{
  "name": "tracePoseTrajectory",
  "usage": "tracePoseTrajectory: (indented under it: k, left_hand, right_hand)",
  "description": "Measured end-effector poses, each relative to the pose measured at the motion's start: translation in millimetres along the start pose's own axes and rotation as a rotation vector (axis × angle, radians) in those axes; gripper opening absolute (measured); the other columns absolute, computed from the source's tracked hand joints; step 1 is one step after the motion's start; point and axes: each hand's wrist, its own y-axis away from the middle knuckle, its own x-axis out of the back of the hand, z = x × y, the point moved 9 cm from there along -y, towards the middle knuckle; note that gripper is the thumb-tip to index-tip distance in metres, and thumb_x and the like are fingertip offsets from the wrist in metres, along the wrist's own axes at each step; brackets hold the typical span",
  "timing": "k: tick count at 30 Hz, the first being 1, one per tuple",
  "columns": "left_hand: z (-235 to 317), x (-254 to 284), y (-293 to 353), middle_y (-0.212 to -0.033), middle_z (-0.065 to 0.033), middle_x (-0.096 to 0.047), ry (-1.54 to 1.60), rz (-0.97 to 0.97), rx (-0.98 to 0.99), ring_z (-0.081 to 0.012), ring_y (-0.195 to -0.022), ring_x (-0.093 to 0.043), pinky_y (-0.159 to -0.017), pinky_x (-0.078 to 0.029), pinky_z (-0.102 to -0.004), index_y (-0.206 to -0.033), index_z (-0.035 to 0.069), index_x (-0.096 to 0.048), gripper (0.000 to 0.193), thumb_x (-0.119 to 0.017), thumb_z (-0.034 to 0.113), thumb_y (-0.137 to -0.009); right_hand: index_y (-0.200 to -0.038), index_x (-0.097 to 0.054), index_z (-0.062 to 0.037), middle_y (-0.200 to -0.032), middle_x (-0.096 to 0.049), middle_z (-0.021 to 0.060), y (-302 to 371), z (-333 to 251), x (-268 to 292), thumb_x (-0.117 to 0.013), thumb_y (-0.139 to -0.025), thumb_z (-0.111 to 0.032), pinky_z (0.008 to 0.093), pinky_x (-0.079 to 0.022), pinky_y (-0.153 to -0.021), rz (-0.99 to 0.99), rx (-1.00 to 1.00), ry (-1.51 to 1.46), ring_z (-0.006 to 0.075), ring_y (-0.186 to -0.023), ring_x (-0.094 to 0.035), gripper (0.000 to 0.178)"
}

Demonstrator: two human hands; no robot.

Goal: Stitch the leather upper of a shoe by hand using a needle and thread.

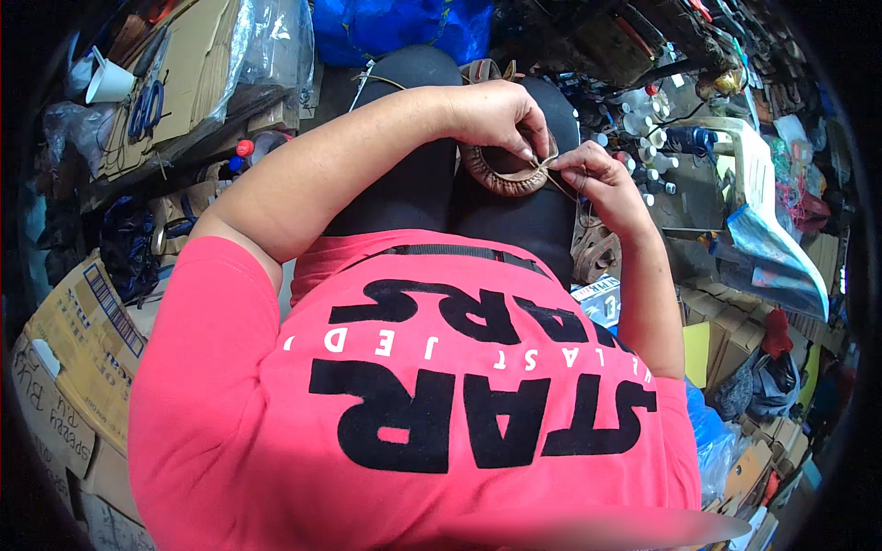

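A brown leather shoe-like piece (501, 183) with a curved, gathered and stitched edge rests on my thighs, over dark trousers. At its right end, thin light-coloured thread (548, 166) runs in loops and strands between my fingers. My left hand (503, 118) reaches over the piece from above, its thumb and index finger closed in a pinch on the thread. From the right, my right hand (602, 181) comes in with its fingertips pinched on the same thread. Part of the piece is hidden behind my left hand.
Several small bottles (643, 124) stand right of my legs, by a white plastic chair (749, 165). Brown footwear (595, 250) lies by my right thigh. Blue-handled scissors (146, 110) and a white cup (111, 81) lie on cardboard at left. A blue bag (404, 29) is ahead.
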Motion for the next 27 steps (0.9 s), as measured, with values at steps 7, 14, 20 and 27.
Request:
tracePoseTrajectory:
  k: [7,14,20,27]
  left_hand:
    - [5,1,-2,-0.093,-0.0087,-0.069,-0.02,0.013,-0.006,-0.0192,-0.088,-0.064,-0.082,-0.049,-0.0303,-0.093,0.005,-0.071,0.02,-0.071,0.005,-0.072]
    - [1,3,-3,-0.091,-0.008,-0.07,-0.026,0.016,0.08,-0.0172,-0.086,-0.065,-0.08,-0.049,-0.0291,-0.093,0.006,-0.071,0.02,-0.071,0.005,-0.073]
    - [8,6,11,-0.095,-0.0073,-0.069,-0.059,0.15,-0.021,-0.0169,-0.09,-0.063,-0.081,-0.048,-0.0294,-0.094,0.006,-0.07,0.02,-0.069,0.002,-0.074]
    - [-4,3,2,-0.097,-0.0068,-0.068,0.017,0.117,0.047,-0.0207,-0.093,-0.062,-0.084,-0.047,-0.0303,-0.096,0.008,-0.071,0.021,-0.069,0.004,-0.075]
  right_hand:
    - [-0.098,-0.069,-0.0054,-0.094,-0.059,0.0024,-7,2,1,-0.062,-0.084,-0.003,0.0259,-0.041,-0.087,-0.103,-0.001,-0.016,0.0136,-0.095,-0.054,0.017]
    - [-0.095,-0.071,-0.0062,-0.085,-0.058,0.0012,-7,-7,-3,-0.066,-0.081,-0.004,0.0247,-0.042,-0.08,0.007,0.001,0.081,0.0119,-0.086,-0.054,0.015]
    - [-0.096,-0.071,-0.0086,-0.075,-0.054,0.0041,15,-46,-2,-0.065,-0.08,-0.003,0.0277,-0.043,-0.061,0.144,0.09,0.382,0.0144,-0.068,-0.054,0.017]
    - [-0.095,-0.071,-0.0111,-0.076,-0.056,0.0098,11,-64,-6,-0.067,-0.077,-0.004,0.032,-0.046,-0.061,0.109,0.145,0.71,0.0229,-0.066,-0.058,0.02]
